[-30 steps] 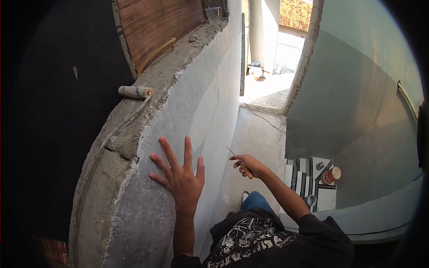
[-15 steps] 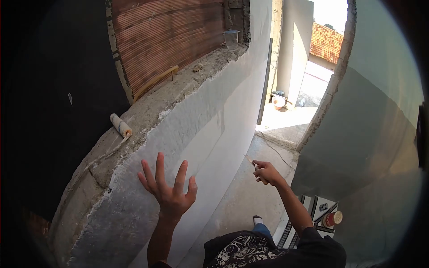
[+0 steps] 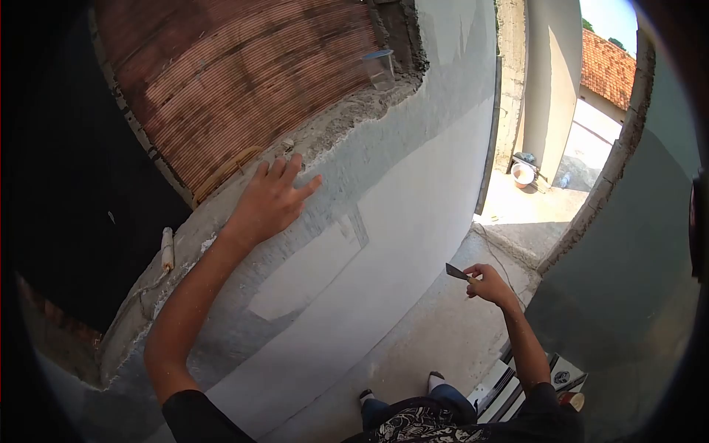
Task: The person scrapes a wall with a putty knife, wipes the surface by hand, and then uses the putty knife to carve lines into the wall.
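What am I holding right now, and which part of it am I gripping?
Your right hand holds a scraper by its handle, with the blade sticking out. Your left hand holds nothing visible.

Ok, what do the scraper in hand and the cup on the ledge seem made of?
Scraper: thin, flat, dark blade, probably metal; tan handle, perhaps wood, too small to tell. Cup: smooth, see-through sides suggest clear plastic, possibly glass.

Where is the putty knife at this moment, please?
In the head view, the putty knife is right of centre, held in the person's right hand, with its blade pointing toward the partly white wall on the left.
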A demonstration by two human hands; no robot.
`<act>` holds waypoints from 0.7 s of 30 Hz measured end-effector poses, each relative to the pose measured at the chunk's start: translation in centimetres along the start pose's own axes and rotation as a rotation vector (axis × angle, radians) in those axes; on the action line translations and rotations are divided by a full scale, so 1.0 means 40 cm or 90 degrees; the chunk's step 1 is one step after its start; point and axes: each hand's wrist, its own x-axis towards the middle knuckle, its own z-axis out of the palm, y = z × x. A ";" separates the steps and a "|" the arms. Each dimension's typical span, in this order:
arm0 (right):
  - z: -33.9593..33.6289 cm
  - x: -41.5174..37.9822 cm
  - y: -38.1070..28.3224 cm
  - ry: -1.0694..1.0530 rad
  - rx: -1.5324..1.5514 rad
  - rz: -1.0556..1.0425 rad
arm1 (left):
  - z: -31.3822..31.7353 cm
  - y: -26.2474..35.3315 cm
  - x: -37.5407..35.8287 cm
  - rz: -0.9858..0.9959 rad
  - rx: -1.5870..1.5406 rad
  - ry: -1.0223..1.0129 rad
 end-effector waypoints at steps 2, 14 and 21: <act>-0.006 0.037 -0.032 0.020 -0.023 -0.067 | -0.013 -0.001 0.005 0.009 0.003 -0.013; 0.161 0.266 -0.162 0.042 0.526 -0.305 | -0.003 0.005 0.028 0.025 0.101 -0.046; 0.331 0.325 -0.315 -0.027 0.856 -0.442 | 0.029 0.028 0.016 0.025 0.247 -0.036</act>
